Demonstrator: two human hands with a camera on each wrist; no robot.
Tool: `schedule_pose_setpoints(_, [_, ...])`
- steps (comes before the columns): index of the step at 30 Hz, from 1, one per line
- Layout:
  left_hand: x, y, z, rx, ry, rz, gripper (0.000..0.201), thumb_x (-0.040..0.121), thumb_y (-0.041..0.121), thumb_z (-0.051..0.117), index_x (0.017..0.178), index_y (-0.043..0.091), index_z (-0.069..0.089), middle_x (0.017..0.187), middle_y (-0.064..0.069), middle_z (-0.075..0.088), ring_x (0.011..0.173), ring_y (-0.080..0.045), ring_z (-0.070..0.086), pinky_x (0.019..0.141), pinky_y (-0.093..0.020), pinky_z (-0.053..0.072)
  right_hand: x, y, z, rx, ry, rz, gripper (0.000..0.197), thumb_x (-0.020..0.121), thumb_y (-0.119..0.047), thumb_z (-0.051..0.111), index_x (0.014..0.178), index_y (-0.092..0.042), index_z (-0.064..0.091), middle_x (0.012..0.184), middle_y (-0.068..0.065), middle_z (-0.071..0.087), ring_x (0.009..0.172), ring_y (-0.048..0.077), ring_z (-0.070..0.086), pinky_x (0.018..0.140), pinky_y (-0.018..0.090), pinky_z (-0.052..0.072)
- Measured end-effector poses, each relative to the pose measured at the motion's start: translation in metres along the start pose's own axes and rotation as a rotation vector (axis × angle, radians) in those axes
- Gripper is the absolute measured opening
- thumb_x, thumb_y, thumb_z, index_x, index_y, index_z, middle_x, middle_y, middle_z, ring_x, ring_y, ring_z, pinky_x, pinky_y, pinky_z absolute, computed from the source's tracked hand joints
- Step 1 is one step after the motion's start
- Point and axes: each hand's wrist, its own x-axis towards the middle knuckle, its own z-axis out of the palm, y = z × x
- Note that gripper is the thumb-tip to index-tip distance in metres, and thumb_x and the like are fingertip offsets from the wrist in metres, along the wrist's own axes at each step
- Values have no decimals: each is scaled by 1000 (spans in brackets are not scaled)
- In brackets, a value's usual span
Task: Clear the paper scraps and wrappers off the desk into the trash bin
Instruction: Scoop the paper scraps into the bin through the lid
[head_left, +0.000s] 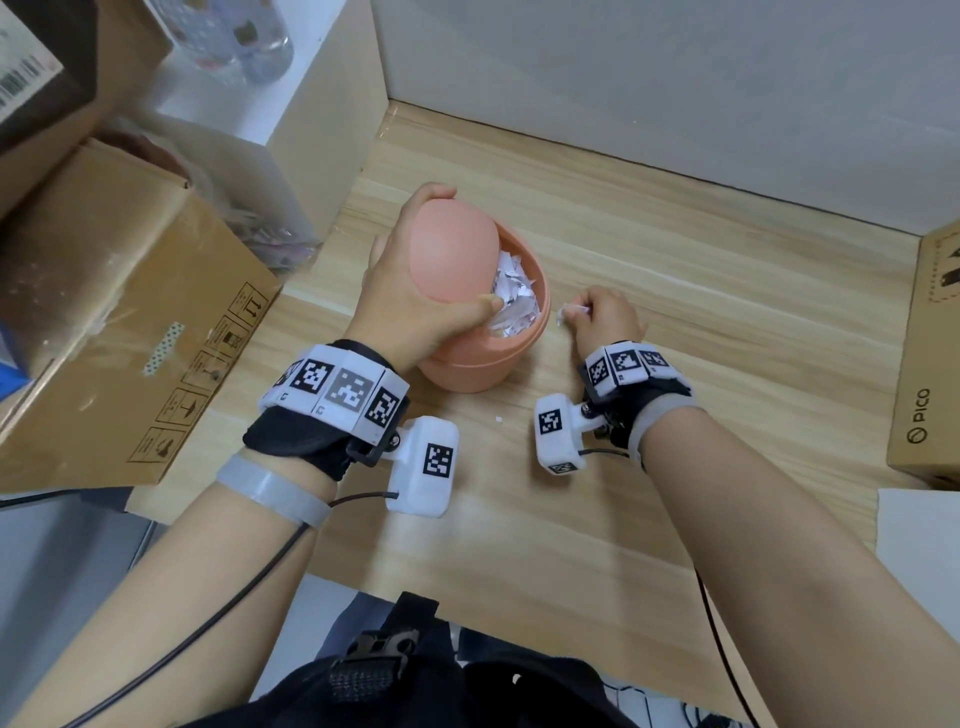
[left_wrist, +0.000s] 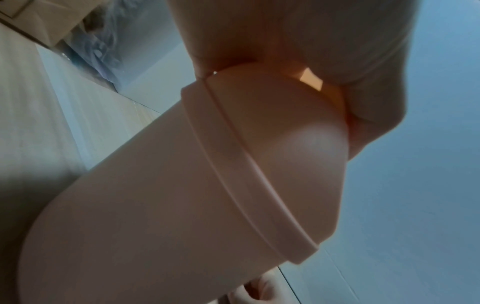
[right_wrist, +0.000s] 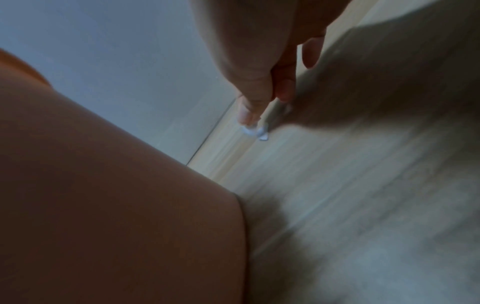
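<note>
While left hand (head_left: 410, 291) clasps lid (head_left: 449, 249), right hand (head_left: 605, 322) — grip pinching scrap (head_left: 571, 313)

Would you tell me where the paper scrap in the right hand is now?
In the head view the paper scrap is pinched by the right hand, just above the desk, right of the trash bin.

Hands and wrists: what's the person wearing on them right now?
Both forearms are bare. Each wrist carries a white band of black square markers over a black wrap, a grey strap, and a white camera block with a thin black cable.
</note>
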Motion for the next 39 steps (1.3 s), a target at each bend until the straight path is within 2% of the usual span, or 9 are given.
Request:
schedule_pose_setpoints(4, [2, -2, 1, -11, -6, 5, 78, 45, 39, 72, 108, 69, 36, 133, -6, 45, 118, -26, 50, 101, -45, 44, 5, 4, 8, -38, 0, -2, 17, 82, -14, 58, 67, -20, 52, 89, -3, 49, 78, 16, 42, 82, 33, 22])
schedule_pose_setpoints(8, [6, -1, 1, -15, -9, 3, 78, 45, 40, 72, 108, 68, 36, 133, -5, 46, 118, -25, 50, 102, -45, 43, 5, 8, 12, 19, 30, -37, 14, 80, -15, 62, 94, -19, 58, 94, -7, 44, 69, 10, 42, 80, 30, 19])
schedule_pose_setpoints(15, [6, 2, 1, -20, -13, -5, 78, 44, 40, 72, 106, 70, 35, 133, -4, 45, 118, -26, 50, 102, -45, 43, 1, 2, 13, -251, -50, -109, 21, 80, -3, 48, 79, -24, 51, 92, -2, 41, 80, 19, 42, 78, 35, 21])
schedule_pose_setpoints(18, [4, 2, 0, -17, -13, -14, 78, 44, 41, 72, 107, 70, 35, 133, -4, 45, 118, -25, 50, 101, -45, 44, 0, -8, -5, 33, -19, -30, 14, 81, -12, 48, 72, -22, 50, 95, 6, 55, 81, 23, 49, 83, 37, 33])
schedule_pose_setpoints(23, [4, 3, 1, -13, -7, -25, 78, 43, 42, 71, 106, 70, 34, 132, -3, 46, 117, -26, 50, 101, -46, 44, -25, -47, -52, 464, 15, -315, 21, 80, -12, 61, 67, -24, 52, 67, -7, 48, 66, 9, 45, 63, 18, 36])
schedule_pose_setpoints(26, [1, 4, 1, -3, -12, -27, 79, 42, 44, 71, 107, 68, 35, 133, -4, 45, 117, -25, 51, 100, -46, 45, -43, -74, -66, 340, -85, -424, 16, 69, -12, 75, 70, -22, 63, 61, -12, 53, 51, -4, 47, 60, 10, 39])
schedule_pose_setpoints(29, [-1, 8, 0, 10, -18, -48, 81, 39, 47, 69, 112, 63, 35, 134, -3, 43, 116, -25, 49, 101, -45, 44, -49, -83, -68, 151, -39, -454, 23, 59, -18, 81, 73, -23, 64, 61, -13, 59, 54, -2, 49, 69, 24, 48])
schedule_pose_setpoints(35, [-7, 11, -2, 15, -37, -45, 82, 38, 49, 65, 113, 60, 33, 133, -4, 40, 113, -23, 48, 100, -40, 44, -64, -74, -75, 234, -5, -503, 15, 70, -19, 75, 84, -19, 74, 86, -3, 55, 61, -2, 40, 69, 22, 39])
schedule_pose_setpoints(39, [-9, 9, -2, 25, -25, -45, 81, 39, 47, 65, 111, 61, 33, 134, -5, 42, 116, -26, 49, 102, -42, 44, -71, -35, -67, 379, 69, -430, 25, 76, -13, 69, 95, -29, 67, 77, -8, 53, 63, -1, 46, 65, 13, 39])
